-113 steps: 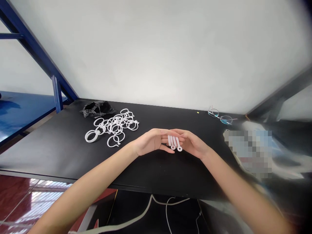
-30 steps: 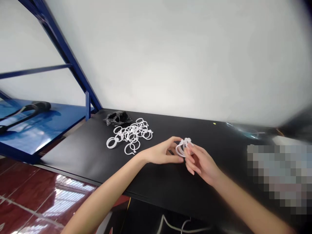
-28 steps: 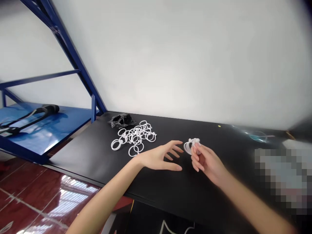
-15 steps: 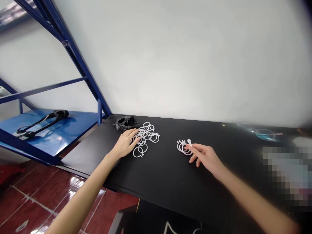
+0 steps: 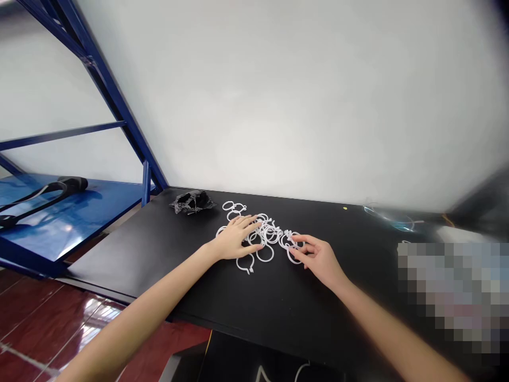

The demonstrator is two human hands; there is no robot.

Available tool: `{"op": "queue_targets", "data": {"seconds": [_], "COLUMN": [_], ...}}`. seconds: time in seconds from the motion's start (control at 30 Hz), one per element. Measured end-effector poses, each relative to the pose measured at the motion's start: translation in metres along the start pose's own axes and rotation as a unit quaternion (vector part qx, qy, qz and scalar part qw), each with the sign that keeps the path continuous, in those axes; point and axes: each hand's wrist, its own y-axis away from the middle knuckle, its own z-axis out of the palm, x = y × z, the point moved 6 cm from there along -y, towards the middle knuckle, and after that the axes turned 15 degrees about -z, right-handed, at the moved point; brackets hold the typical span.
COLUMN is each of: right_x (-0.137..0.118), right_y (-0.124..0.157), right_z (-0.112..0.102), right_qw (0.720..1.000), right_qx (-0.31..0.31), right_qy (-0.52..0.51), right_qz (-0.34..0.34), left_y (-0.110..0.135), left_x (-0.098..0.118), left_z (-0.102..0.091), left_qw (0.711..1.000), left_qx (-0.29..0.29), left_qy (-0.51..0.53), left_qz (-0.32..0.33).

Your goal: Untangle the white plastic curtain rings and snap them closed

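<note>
A heap of several white plastic rings (image 5: 260, 236) lies on the black table (image 5: 167, 249). My left hand (image 5: 235, 239) lies flat on the left side of the heap, fingers stretched over the rings. To its right, my right hand (image 5: 318, 257) rests on the table with its fingers spread, the fingertips touching a small bunch of white rings (image 5: 292, 245) that lies against the heap. Two loose rings (image 5: 231, 207) sit a little behind the heap.
A crumpled black plastic bag (image 5: 191, 201) lies at the table's back left. Glasses (image 5: 392, 220) rest at the back right near a blurred patch. A blue metal rack (image 5: 71, 212) with a black strap stands to the left. A white wall is behind.
My left hand reached to the ring heap and dragged it rightward. My right hand set the small bunch down; heap and bunch now lie together.
</note>
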Motion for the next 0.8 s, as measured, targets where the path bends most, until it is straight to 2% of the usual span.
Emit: {"op": "queue_targets", "data": {"seconds": [0.1, 0.17, 0.2, 0.27, 0.37, 0.4, 0.47, 0.53, 0.67, 0.8], "right_x": [-0.004, -0.008, -0.009, -0.009, -0.008, -0.008, -0.007, -0.005, -0.003, -0.006], "right_y": [-0.001, -0.002, -0.002, -0.002, -0.002, -0.002, -0.002, -0.003, -0.004, -0.007], "right_z": [-0.007, -0.013, -0.016, -0.022, -0.028, -0.029, -0.03, -0.031, -0.03, -0.038], "right_qw": [1.0, 0.998, 0.998, 0.995, 0.992, 0.99, 0.989, 0.989, 0.99, 0.987], "right_qx": [0.03, 0.056, 0.069, 0.092, 0.116, 0.121, 0.126, 0.127, 0.122, 0.105], "right_qy": [0.001, 0.005, 0.009, 0.021, 0.05, 0.058, 0.065, 0.063, 0.068, 0.109], "right_qz": [-0.006, -0.01, -0.012, -0.018, -0.03, -0.034, -0.037, -0.029, -0.016, -0.046], "left_y": [-0.013, -0.023, -0.03, -0.044, -0.059, -0.062, -0.066, -0.066, -0.056, -0.043], "left_x": [0.029, 0.035, 0.031, 0.009, -0.048, -0.061, -0.072, -0.062, -0.017, 0.012], "left_z": [0.008, 0.006, 0.003, -0.005, -0.009, -0.007, -0.001, 0.007, 0.018, 0.022], "left_qw": [0.999, 0.999, 0.999, 0.995, 0.973, 0.967, 0.97, 0.979, 0.989, 0.991], "left_qx": [-0.015, -0.006, 0.008, 0.04, 0.059, 0.05, 0.037, 0.025, -0.012, -0.02], "left_qy": [0.029, 0.046, 0.054, 0.064, 0.036, 0.03, 0.033, 0.05, 0.1, 0.086], "left_qz": [0.019, 0.016, 0.002, -0.057, -0.22, -0.246, -0.24, -0.194, -0.108, -0.101]}}
